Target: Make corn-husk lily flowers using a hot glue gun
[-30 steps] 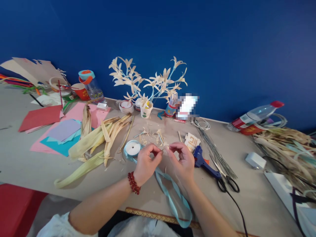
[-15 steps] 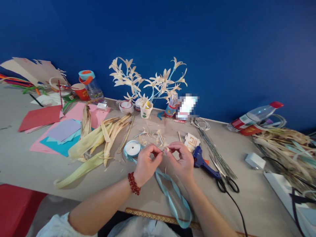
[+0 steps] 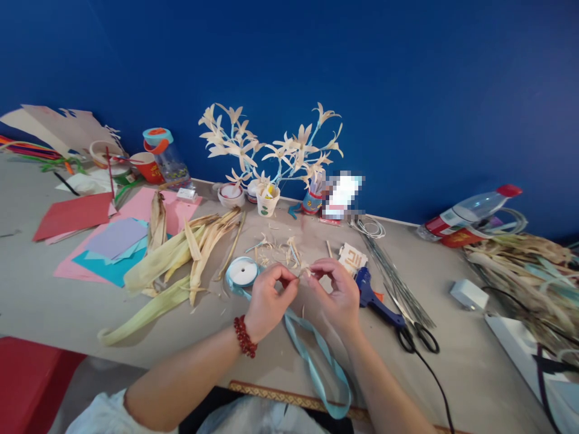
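Between my two hands is a small pale corn husk piece (image 3: 305,272), its lower part hidden by fingers. My left hand (image 3: 272,298) is closed in a pinch at its left side, with a red bead bracelet (image 3: 245,336) on the wrist. Thumb and forefinger of my right hand (image 3: 338,296) pinch it from the right. Just left of my hands lies a spool of light blue ribbon (image 3: 243,272); a loose ribbon loop (image 3: 312,355) runs below them toward the table edge. Husk scraps (image 3: 275,250) are scattered behind my fingers.
To the right lie a blue glue gun (image 3: 375,301), black-handled scissors (image 3: 418,339) and thin wires (image 3: 398,277). Corn husks (image 3: 181,253) and coloured paper (image 3: 106,241) spread on the left. Husk flowers (image 3: 275,147) stand at the back in a cup (image 3: 268,205). A bottle (image 3: 470,214) lies far right.
My right hand has shifted slightly to the right, and its fingers have opened a little around the husk piece. My left hand stays nearly in place.
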`<state>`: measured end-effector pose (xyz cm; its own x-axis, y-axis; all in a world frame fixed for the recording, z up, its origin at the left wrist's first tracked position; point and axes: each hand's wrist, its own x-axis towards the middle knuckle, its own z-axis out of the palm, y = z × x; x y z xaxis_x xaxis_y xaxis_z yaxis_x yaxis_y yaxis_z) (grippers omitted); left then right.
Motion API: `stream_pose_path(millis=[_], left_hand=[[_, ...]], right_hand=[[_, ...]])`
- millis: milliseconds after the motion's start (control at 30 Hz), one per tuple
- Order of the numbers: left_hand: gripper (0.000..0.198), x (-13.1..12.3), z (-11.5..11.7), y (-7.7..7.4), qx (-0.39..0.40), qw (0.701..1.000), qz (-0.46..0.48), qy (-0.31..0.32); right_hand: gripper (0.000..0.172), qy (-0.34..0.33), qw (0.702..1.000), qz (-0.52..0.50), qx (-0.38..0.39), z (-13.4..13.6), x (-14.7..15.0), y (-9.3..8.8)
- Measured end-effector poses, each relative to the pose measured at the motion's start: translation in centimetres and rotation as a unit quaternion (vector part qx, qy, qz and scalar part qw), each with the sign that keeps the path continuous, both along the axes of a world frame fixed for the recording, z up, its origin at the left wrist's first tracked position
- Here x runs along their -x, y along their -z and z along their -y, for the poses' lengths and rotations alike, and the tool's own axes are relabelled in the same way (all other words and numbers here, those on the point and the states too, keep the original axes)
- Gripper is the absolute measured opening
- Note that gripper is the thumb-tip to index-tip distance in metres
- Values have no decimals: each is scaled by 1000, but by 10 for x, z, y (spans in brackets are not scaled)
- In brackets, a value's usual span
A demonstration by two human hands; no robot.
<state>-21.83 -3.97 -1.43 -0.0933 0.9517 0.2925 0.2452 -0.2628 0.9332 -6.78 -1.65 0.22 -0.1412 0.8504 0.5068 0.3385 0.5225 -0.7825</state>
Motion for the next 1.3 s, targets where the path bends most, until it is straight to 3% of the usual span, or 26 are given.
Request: stream_pose_path(millis=[900, 1033, 1167, 1300], left_hand=[[10, 0, 0, 1, 6, 999, 29, 24], [12, -1, -2, 5, 56, 991, 108, 47], [15, -3, -5, 4, 148, 949, 264, 90], [17, -4, -5, 3, 164, 921, 335, 112]], right_hand=[[10, -1, 999, -27, 18, 1, 2, 3], [12, -11, 999, -31, 4, 2, 2, 3], [13, -19, 999, -39, -9, 4, 1, 3], [14, -12, 998, -52, -17, 7, 3, 4]])
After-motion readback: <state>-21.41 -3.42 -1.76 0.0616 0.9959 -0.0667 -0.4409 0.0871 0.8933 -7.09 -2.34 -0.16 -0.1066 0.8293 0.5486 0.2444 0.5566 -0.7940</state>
